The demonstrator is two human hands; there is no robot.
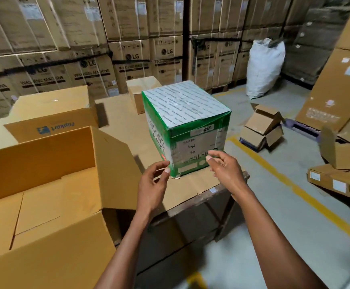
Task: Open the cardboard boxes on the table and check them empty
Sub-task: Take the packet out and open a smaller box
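Warehouse table, four boxes on it, both hands at the green taped one.

Far left, near edge: big open box (44, 205), flaps up, inner bottom flaps showing, nothing seen lying in it. Behind it a closed box with blue print (53, 113), lying upside down by the lettering. Further back, middle of the table (190, 188), a small plain closed box (140, 90). In front of that, near the table's right end, the green box (186, 126) sits sealed, white printed tape across its top. Left hand (153, 184) at the box's near lower corner, fingers loosely curled, holding nothing. Right hand (224, 165) against the box's near face, low down, fingers relaxed, fingertips touching or just off it, no grip. Right, on the floor: opened small boxes (261, 128), white sack (263, 67) by stacked cartons.
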